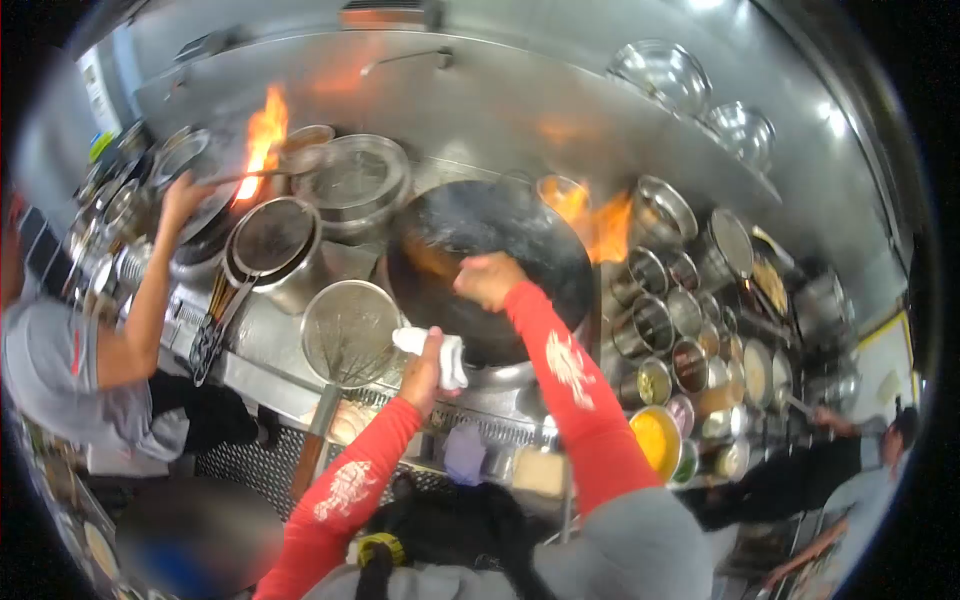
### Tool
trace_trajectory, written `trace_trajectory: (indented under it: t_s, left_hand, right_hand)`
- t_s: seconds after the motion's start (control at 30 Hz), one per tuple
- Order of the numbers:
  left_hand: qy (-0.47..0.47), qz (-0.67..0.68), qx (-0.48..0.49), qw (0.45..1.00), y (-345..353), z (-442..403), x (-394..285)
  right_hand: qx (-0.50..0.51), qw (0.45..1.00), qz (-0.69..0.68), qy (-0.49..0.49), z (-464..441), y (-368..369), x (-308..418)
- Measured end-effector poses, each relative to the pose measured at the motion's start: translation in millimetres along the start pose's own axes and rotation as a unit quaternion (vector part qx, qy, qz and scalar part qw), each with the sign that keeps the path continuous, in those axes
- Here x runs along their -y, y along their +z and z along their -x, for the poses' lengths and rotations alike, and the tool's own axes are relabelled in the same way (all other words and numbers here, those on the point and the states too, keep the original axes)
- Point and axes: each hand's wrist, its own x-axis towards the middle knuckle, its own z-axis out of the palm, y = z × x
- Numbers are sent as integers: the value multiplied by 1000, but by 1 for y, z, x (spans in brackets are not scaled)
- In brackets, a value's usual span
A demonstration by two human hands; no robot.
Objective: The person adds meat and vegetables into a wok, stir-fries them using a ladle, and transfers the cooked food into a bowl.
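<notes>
Large round dark metal wok (pixel 490 222) is seated on the silver steel bench (pixel 262 345); its contents, hence completion, cannot be determined. White folded cloth (pixel 452 362) is gripped by the left hand (pixel 422 372) beside the near rim. The right hand (pixel 490 282) is curled above the wok; any held object cannot be identified.

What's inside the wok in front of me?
Inside the wok, an orange-brown blur shows, too smeared to identify. Your right hand and sleeve hide part of the interior.

Over the wok (pixel 480 222), the far half offers passage; flames (pixel 612 228) and pots (pixel 645 325) crowd its right.
</notes>
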Motion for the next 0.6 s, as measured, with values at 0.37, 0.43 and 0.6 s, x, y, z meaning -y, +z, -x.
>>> trace_trajectory:
  t_s: [0.37,0.43,0.6]
  left_hand:
    - [68,26,-63,995,18,-31,10]
    - [97,5,-94,991,26,-27,2]
    - [140,-24,-125,982,-2,-43,5]
  right_hand:
    - [-211,939,105,-251,-50,50,-46]
    - [-139,941,110,-287,-30,19,-40]
    - [-219,945,228,-86,-91,10,-52]
